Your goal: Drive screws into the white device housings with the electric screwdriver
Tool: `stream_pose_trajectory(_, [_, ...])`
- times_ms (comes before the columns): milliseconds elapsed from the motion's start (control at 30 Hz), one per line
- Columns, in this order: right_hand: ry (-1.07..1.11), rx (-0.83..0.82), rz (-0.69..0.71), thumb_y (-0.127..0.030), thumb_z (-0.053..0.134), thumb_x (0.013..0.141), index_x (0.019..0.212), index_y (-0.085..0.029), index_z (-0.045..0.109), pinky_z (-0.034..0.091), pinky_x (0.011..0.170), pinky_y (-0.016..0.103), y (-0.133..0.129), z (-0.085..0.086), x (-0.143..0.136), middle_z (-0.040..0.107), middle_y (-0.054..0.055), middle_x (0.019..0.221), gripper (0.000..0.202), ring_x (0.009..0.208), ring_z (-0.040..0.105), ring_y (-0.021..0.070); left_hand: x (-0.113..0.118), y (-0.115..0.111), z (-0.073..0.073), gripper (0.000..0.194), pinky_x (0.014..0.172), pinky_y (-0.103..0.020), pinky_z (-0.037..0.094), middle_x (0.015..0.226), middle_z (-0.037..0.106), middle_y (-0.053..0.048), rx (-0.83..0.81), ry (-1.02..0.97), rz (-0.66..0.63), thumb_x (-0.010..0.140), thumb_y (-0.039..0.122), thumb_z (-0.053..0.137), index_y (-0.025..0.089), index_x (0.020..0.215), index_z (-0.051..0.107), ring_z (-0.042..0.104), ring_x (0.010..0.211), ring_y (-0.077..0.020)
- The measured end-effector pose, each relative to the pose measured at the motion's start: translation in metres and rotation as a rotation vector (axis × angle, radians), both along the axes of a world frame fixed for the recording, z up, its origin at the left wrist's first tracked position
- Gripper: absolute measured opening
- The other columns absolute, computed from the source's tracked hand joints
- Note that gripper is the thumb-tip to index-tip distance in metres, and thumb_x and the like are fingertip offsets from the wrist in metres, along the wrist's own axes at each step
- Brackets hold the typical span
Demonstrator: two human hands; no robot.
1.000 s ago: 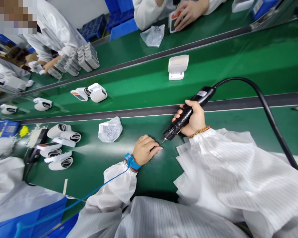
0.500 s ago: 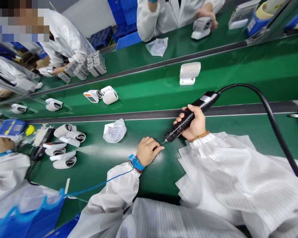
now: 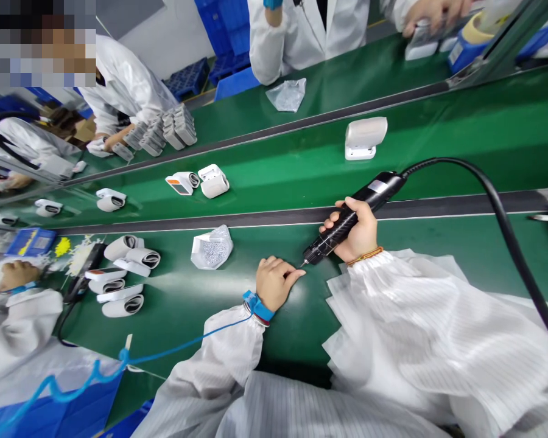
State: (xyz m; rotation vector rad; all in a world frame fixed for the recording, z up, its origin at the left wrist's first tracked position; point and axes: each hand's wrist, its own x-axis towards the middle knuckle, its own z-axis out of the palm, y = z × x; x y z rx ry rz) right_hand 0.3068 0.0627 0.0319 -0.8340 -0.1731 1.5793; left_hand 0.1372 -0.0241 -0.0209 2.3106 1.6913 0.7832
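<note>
My right hand is wrapped around a black electric screwdriver, which is tilted with its bit down and left. The bit's tip is right beside the thumb of my left hand. That hand rests low over the green bench, its fingers curled and thumb stretched toward the bit; whatever the fingertips may hold is too small to make out. A blue wrist strap with a coiled cord circles my left wrist. Beyond it, an open clear bag of small silvery screws lies on the bench.
White wrist-cuff devices lie in a group on the left. Others, including one white device, sit on the green conveyor. A co-worker's hand is at far left; another's hand is opposite. The screwdriver's cable arches down on the right.
The devices on the conveyor have shifted to the right. The co-worker opposite has moved a hand rightward, from a device there to others. My hands stay almost in place.
</note>
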Motion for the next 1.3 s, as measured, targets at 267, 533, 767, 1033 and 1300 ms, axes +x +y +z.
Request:
stream_pose_trajectory(267, [0.056, -0.054, -0.010, -0.035, 0.056, 0.067, 0.068, -0.019, 0.047, 0.042, 0.042, 0.023, 0.002, -0.001, 0.001, 0.044, -0.005, 0.047, 0.018, 0.042, 0.043, 0.0094, -0.001, 0.003, 0.003, 0.023, 0.076, -0.034, 0.040, 0.074, 0.066, -0.002, -0.023, -0.192, 0.045, 0.082, 0.042, 0.060, 0.021, 0.077, 0.068, 0.055, 0.076, -0.0161])
stream_pose_trajectory(533, [0.106, -0.073, -0.023, -0.036, 0.058, 0.066, 0.067, -0.020, 0.044, 0.043, 0.042, 0.023, 0.006, -0.002, 0.001, 0.042, -0.006, 0.047, 0.021, 0.041, 0.043, 0.0088, -0.027, -0.009, -0.013, 0.039, 0.080, -0.031, 0.048, 0.116, 0.057, -0.012, 0.152, -0.583, 0.364, 0.095, 0.037, 0.031, 0.018, 0.125, 0.047, 0.057, 0.102, -0.0164])
stream_pose_trajectory(767, [0.139, -0.037, -0.035, -0.037, 0.060, 0.063, 0.068, -0.020, 0.044, 0.042, 0.039, 0.022, 0.005, -0.002, -0.002, 0.044, -0.006, 0.045, 0.024, 0.040, 0.044, 0.0091, -0.021, -0.016, -0.007, 0.028, 0.074, -0.030, 0.049, 0.092, 0.062, -0.006, 0.135, -0.314, 0.181, 0.076, 0.036, 0.067, 0.017, 0.096, 0.063, 0.059, 0.084, -0.0158])
stream_pose_trajectory(1033, [0.134, -0.033, -0.038, -0.038, 0.060, 0.065, 0.068, -0.020, 0.044, 0.043, 0.040, 0.023, 0.006, -0.006, -0.003, 0.045, -0.006, 0.046, 0.024, 0.040, 0.045, 0.0094, -0.011, -0.011, -0.005, 0.015, 0.075, -0.032, 0.046, 0.075, 0.066, -0.003, 0.116, -0.168, 0.097, 0.083, 0.030, 0.059, 0.019, 0.077, 0.066, 0.058, 0.075, -0.0151])
stream_pose_trajectory(1300, [0.093, -0.028, -0.031, -0.038, 0.060, 0.066, 0.069, -0.020, 0.045, 0.044, 0.043, 0.023, 0.003, -0.005, -0.002, 0.043, -0.006, 0.048, 0.023, 0.042, 0.044, 0.0092, -0.007, -0.012, -0.008, 0.018, 0.076, -0.034, 0.040, 0.077, 0.065, -0.003, 0.056, -0.100, 0.115, 0.088, 0.028, 0.052, 0.019, 0.077, 0.064, 0.054, 0.077, -0.0162])
